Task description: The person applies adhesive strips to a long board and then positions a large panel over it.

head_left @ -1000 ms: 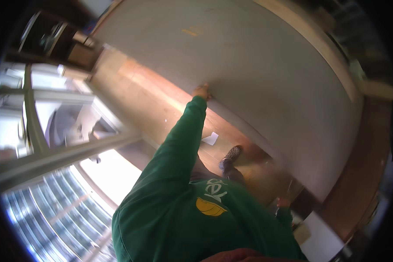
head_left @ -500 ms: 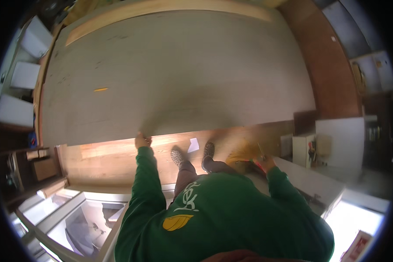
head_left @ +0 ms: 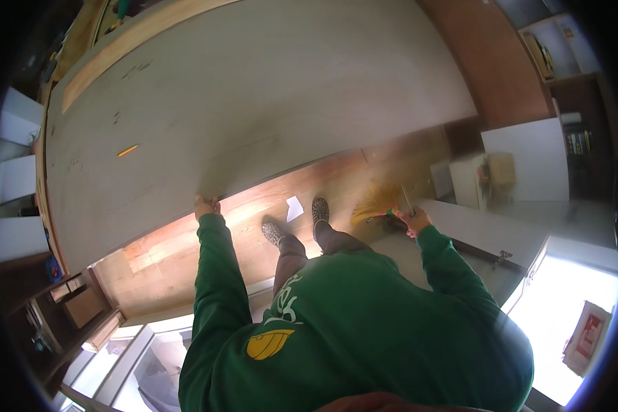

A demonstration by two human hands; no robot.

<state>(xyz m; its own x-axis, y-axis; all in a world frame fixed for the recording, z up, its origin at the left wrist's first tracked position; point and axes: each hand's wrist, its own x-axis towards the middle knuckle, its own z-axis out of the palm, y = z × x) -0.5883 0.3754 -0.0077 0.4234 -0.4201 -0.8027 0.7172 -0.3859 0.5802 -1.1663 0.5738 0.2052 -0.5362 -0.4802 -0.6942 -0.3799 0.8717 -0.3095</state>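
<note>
A large grey board [head_left: 254,89] lies flat in front of me, a yellow pencil [head_left: 128,150] on its left part. At its near edge, my left hand [head_left: 207,205] grips the board with bent fingers. Lower right, away from the board, my right hand [head_left: 415,222] is closed around a slim tool [head_left: 406,197]. A thin, pale shaft sticks up from that fist; its handle is mostly hidden, so I cannot tell its exact kind. Beyond the right hand, on its left, is a broom head [head_left: 372,204] with yellow bristles.
A white paper scrap [head_left: 294,209] lies on the wooden floor [head_left: 247,206] near my shoes. White panels [head_left: 529,161] and a long pale cabinet piece [head_left: 481,230] stand at right. Shelving [head_left: 82,309] is at left, and a brown panel [head_left: 487,62] borders the board's right end.
My view has turned, so the board's near edge now slants up to the right. The left hand stays on that edge, and the right still holds the slim tool.
</note>
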